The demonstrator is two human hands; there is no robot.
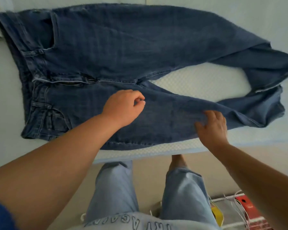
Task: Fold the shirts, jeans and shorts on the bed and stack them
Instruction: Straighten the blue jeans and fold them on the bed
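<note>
A pair of dark blue jeans (116, 47) lies spread across the bed (198, 80), waistband to the left and legs running right. The far leg bends back at the right end; the near leg runs along the bed's front edge. My left hand (123, 106) rests on the near leg just below the crotch, its fingers curled and pinching the denim. My right hand (212, 125) grips a raised fold of the near leg around knee height, fingers wrapped over the cloth.
The bed's front edge (140, 155) runs just in front of my legs in light blue trousers (184, 193). On the floor at the lower right stands a white wire rack (231, 211) with red and yellow items. Pale bedding shows between the jeans' legs.
</note>
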